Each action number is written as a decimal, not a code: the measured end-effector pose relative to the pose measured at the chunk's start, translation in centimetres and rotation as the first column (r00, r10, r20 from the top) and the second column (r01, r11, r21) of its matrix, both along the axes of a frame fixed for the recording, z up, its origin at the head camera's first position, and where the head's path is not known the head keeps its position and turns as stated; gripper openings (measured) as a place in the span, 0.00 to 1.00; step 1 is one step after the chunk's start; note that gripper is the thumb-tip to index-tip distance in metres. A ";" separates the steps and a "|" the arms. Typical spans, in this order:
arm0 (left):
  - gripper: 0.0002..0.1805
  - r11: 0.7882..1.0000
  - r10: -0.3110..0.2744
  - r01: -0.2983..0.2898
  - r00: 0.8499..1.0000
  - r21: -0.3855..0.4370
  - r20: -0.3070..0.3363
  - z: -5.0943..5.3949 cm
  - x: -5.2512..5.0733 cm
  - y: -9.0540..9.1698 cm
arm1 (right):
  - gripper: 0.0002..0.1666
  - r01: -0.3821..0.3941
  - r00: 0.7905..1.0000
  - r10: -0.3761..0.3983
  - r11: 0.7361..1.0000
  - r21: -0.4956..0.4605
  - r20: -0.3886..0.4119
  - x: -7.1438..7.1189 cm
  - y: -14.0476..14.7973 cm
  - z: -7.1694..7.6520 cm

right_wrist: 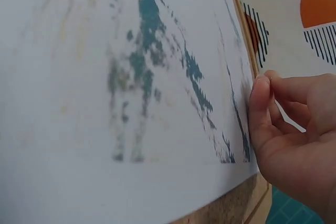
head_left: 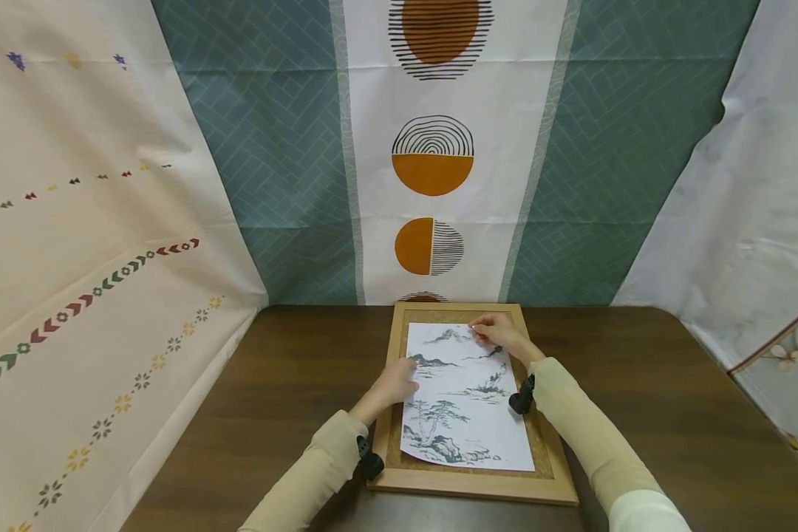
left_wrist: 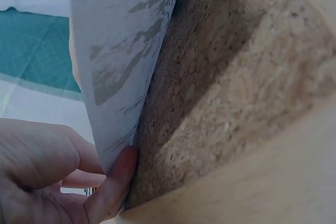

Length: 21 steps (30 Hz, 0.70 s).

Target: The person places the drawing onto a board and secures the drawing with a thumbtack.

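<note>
A white sheet of paper [head_left: 462,399] printed with an ink-style landscape of mountains and trees lies over a wood-framed cork board [head_left: 465,484]. My left hand [head_left: 394,381] pinches the sheet's left edge; in the left wrist view, that edge of the paper [left_wrist: 121,61] stands lifted off the cork [left_wrist: 210,114], between the fingers of the left hand [left_wrist: 58,171]. Near the sheet's top right corner is my right hand [head_left: 499,332]. In the right wrist view, the thumb and forefinger of the right hand [right_wrist: 294,124] pinch together on a tiny pale pin-like thing, mostly hidden.
The board rests on a dark brown wooden table [head_left: 306,369], reaching close to its back edge. Behind hangs a green and white cloth [head_left: 432,96] with orange circles. A cream patterned cloth [head_left: 106,295] hangs at the left, a white one [head_left: 758,207] at the right.
</note>
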<state>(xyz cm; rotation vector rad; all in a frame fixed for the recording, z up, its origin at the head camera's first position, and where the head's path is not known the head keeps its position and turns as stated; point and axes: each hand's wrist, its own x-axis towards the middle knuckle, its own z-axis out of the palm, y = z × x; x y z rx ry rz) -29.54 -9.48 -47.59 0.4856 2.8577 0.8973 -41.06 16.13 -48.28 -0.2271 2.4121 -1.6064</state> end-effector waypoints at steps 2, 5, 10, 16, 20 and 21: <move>0.23 1.000 0.008 -0.008 1.000 -0.009 0.000 0.0 0.0 0.1 | 0.17 -0.004 1.000 0.005 0.999 0.039 -0.018 -0.1 -0.4 0.0; 0.27 0.999 0.037 -0.037 0.999 -0.025 0.001 0.1 0.1 0.2 | 0.16 -0.023 0.999 0.026 0.997 0.078 -0.030 -0.3 -1.1 -0.1; 0.37 0.996 0.072 -0.071 0.997 -0.050 0.017 -0.1 0.1 0.4 | 0.15 -0.033 0.999 0.035 0.997 0.071 -0.035 -0.7 -1.7 -0.2; 0.28 0.995 0.080 -0.080 0.997 -0.057 0.002 0.0 -0.1 0.6 | 0.14 -0.025 0.994 0.036 0.993 0.112 -0.101 -1.0 -2.2 -0.1; 0.32 0.995 0.080 -0.080 0.997 -0.065 0.007 0.0 0.0 0.6 | 0.13 0.037 0.994 -0.021 0.987 0.157 -0.105 -1.0 -2.7 -0.2; 0.33 0.995 0.080 -0.079 0.997 -0.065 0.007 0.0 0.1 0.6 | 0.13 0.047 0.994 -0.029 0.985 0.165 -0.110 -0.9 -2.9 -0.2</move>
